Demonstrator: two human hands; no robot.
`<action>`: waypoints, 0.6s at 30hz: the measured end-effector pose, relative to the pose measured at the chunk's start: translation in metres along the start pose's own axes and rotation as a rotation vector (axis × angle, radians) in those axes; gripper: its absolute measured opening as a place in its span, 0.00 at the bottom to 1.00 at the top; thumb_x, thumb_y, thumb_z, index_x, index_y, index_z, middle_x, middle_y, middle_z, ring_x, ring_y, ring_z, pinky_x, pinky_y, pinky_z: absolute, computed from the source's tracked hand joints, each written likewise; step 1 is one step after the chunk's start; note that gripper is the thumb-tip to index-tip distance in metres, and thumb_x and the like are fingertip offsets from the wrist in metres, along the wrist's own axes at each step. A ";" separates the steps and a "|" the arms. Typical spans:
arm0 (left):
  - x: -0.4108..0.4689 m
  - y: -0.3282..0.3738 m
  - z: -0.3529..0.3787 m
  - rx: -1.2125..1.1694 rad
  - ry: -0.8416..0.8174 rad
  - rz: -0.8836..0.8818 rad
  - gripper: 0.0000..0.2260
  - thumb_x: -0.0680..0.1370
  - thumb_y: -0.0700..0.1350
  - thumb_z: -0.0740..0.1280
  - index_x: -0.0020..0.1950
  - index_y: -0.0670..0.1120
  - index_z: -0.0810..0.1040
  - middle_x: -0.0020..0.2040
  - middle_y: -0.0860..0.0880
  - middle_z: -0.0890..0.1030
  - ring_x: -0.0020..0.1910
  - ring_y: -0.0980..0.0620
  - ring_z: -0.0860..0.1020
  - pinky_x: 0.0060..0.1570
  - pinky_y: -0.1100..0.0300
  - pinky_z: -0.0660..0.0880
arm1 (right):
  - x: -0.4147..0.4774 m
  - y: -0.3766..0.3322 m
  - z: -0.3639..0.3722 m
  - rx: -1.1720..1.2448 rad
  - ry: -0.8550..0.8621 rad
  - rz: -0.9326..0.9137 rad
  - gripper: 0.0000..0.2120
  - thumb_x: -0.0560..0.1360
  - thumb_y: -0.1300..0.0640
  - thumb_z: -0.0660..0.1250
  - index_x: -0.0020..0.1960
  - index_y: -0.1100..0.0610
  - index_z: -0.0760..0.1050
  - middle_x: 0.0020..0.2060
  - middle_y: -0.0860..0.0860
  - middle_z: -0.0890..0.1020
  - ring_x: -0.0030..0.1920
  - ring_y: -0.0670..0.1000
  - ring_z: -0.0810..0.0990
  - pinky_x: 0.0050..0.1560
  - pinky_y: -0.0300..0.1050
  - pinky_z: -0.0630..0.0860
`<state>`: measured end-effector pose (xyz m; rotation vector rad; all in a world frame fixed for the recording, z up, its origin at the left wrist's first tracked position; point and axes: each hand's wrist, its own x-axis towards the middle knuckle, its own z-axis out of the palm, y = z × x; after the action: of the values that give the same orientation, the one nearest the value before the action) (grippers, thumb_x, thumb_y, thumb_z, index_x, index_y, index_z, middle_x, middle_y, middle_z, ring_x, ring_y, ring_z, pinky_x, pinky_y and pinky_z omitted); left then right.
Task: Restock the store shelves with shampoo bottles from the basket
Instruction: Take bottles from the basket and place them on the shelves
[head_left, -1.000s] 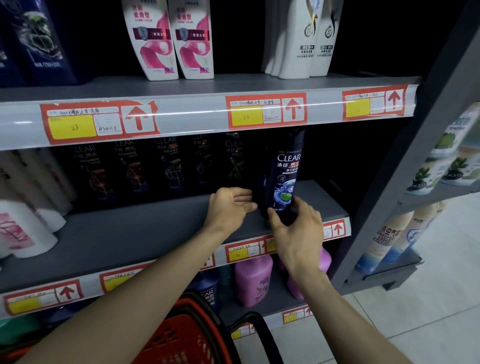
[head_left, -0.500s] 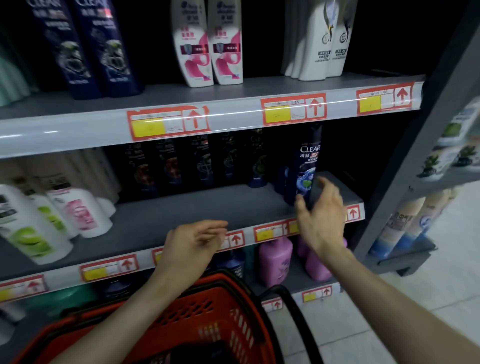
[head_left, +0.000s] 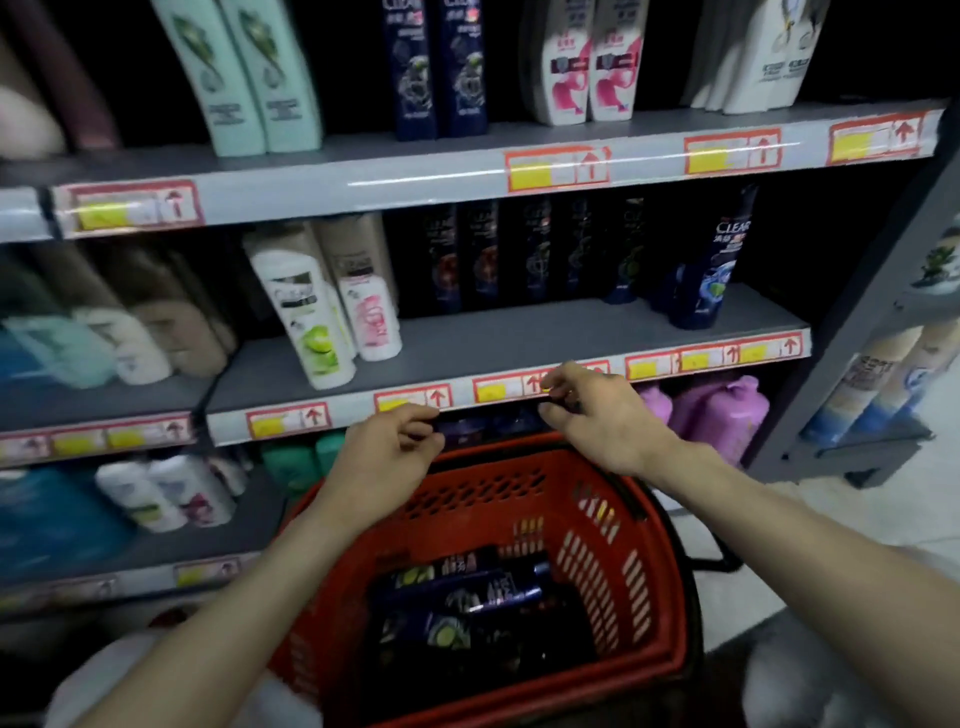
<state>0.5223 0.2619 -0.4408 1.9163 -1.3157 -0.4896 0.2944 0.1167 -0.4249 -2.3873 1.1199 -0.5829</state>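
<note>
Hands empty: your left hand (head_left: 387, 457) and right hand (head_left: 605, 423) hover apart over the far rim of the basket (head_left: 493, 466), fingers loosely curled. Dark shampoo bottles (head_left: 457, 595) lie flat inside it. One CLEAR bottle (head_left: 719, 270) stands upright at the right end of the middle shelf (head_left: 519, 332).

Left hand (head_left: 387, 452) and right hand (head_left: 597, 415) hover, empty, over the red basket (head_left: 488, 499) (shampoo bottles (head_left: 467, 592) inside).
</note>
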 end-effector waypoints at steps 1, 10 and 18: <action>-0.004 -0.010 -0.004 0.007 0.008 -0.020 0.12 0.80 0.45 0.72 0.63 0.49 0.82 0.42 0.53 0.81 0.39 0.59 0.79 0.48 0.61 0.75 | -0.003 -0.009 0.008 -0.004 -0.032 -0.013 0.13 0.77 0.51 0.70 0.60 0.53 0.78 0.52 0.51 0.85 0.55 0.54 0.82 0.59 0.50 0.78; -0.029 -0.077 0.004 0.189 -0.134 -0.215 0.14 0.79 0.50 0.70 0.64 0.50 0.82 0.42 0.55 0.82 0.50 0.51 0.82 0.48 0.63 0.71 | -0.009 -0.031 0.066 -0.109 -0.353 -0.005 0.06 0.76 0.50 0.70 0.52 0.49 0.81 0.46 0.48 0.85 0.50 0.52 0.83 0.55 0.46 0.79; -0.028 -0.105 0.033 0.460 -0.707 -0.348 0.16 0.82 0.48 0.65 0.70 0.51 0.78 0.65 0.49 0.76 0.61 0.48 0.76 0.57 0.58 0.72 | -0.020 0.003 0.147 -0.271 -0.845 0.110 0.13 0.80 0.50 0.66 0.63 0.50 0.78 0.61 0.52 0.81 0.61 0.55 0.80 0.60 0.48 0.77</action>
<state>0.5550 0.2953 -0.5443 2.4988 -1.6277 -1.2095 0.3602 0.1609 -0.5503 -2.3579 0.9447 0.6153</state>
